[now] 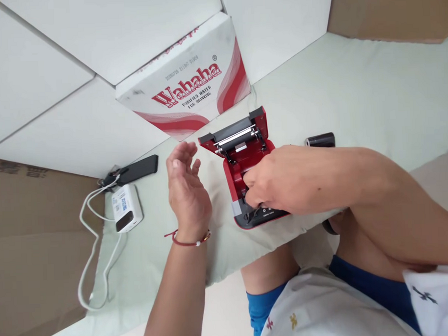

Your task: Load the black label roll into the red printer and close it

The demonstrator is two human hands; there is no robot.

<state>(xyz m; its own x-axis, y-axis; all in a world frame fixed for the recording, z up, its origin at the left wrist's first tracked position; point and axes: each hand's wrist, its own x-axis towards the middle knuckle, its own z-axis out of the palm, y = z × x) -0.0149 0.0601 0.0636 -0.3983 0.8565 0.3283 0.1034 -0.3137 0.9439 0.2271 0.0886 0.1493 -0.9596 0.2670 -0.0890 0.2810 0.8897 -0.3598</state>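
Right hand (270, 181): over the 3 o'clock side of the red machine (251, 162), fingers bent down into its open body; thumb and forefinger near each other. Cannot tell whether they pinch anything.
Left hand (188, 191): at 9 o'clock of the machine, just beside it, apart from it; palm open, fingers slightly curled, thumb apart from them.
Red machine: on the pale cloth (372, 94), body under the right fingers. Lid (261, 123) up toward 12 o'clock; dark roller and shiny bar inside it. Red interior, black front panel with white marks, grey patch at the 8 o'clock corner.
Hard to see: right fingertips, partly hidden in the body; panel's 4 o'clock part, covered by the hand; small dark part below the fingers, unclear.
Carton (191, 86): at 11 o'clock of the machine, printed "Wahaha".
Black cylinder (320, 140): at 2 o'clock, near the right forearm.
White power bank (127, 208): at 9 o'clock, beyond the left hand.
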